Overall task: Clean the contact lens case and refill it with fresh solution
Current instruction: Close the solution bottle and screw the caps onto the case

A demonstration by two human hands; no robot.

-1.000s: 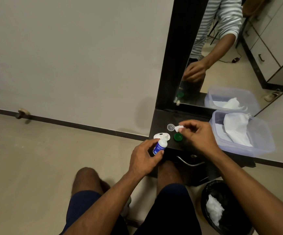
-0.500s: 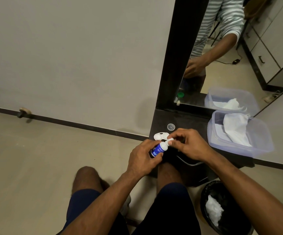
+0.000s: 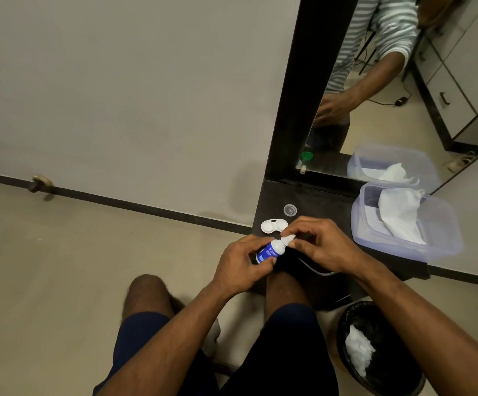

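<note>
Centrally, left hand (image 3: 239, 262) wrapped around the tilted solution bottle (image 3: 270, 250), right hand (image 3: 322, 245) pinching its white cap (image 3: 287, 240) at the bottle's 2 o'clock, open white lens case (image 3: 274, 226) on the dark table (image 3: 326, 205) at 12 o'clock of the bottle, clear lid (image 3: 290, 210) just beyond.

Solution bottle (image 3: 269, 250): smooth white plastic, glossy blue label. Lens case (image 3: 273, 226): white plastic, slight sheen. Small round lid (image 3: 290, 210): clear plastic. Dresser top (image 3: 323, 205): dark, matt, smooth. Storage box (image 3: 443, 224): translucent frosted plastic, crumpled white tissue (image 3: 400, 212) inside, soft paper. Mirror (image 3: 403, 81): glossy glass, matt black frame. Bin liner (image 3: 386, 364): wrinkled black plastic. Floor (image 3: 60, 267): smooth beige tile. Shorts (image 3: 289, 352): dark matt cloth.
</note>
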